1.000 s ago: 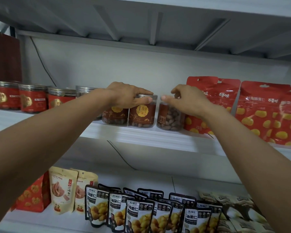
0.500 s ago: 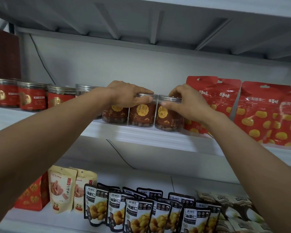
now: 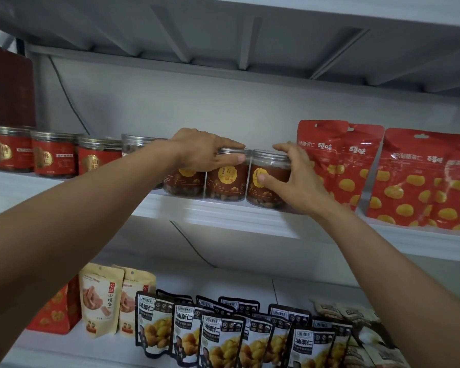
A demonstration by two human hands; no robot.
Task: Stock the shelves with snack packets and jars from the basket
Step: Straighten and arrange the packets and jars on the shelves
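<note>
Fingers [image 3: 282, 148] of your right hand [image 3: 296, 181] curl round the right jar [image 3: 267, 193], thumb on its label. Your left hand [image 3: 202, 152] pinches the middle jar [image 3: 225, 183] by its lid. Both touch on the shelf [image 3: 223, 215], right jar at 3 o'clock.

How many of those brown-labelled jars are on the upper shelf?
3, side by side: left jar under the left hand, middle jar with its lid pinched by that hand, right jar gripped by the right hand. Others may hide behind the left forearm.
</note>
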